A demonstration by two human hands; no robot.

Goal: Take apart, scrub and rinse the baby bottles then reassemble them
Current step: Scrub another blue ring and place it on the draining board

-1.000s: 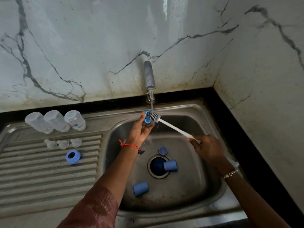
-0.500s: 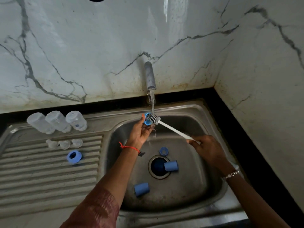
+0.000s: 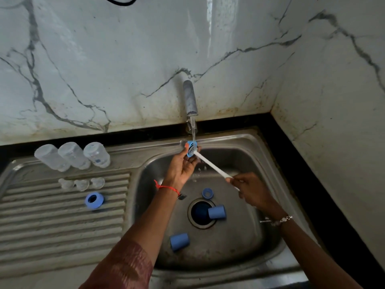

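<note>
Pinches a blue plastic bottle ring (image 3: 190,143) between curled fingertips of the left hand (image 3: 179,168) under the stream from the grey metal tap (image 3: 190,99), above the stainless steel sink basin (image 3: 239,247), and grips with the closed right hand (image 3: 252,190) the thin white-handled bristle brush (image 3: 210,165), head pushed into that ring.

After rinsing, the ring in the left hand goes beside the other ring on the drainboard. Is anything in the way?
Nothing visible blocks the path. Only the brush, held by the right hand, sits in the ring in the left hand and must come out first. The teats lie behind the drainboard ring, not in the way.
</note>
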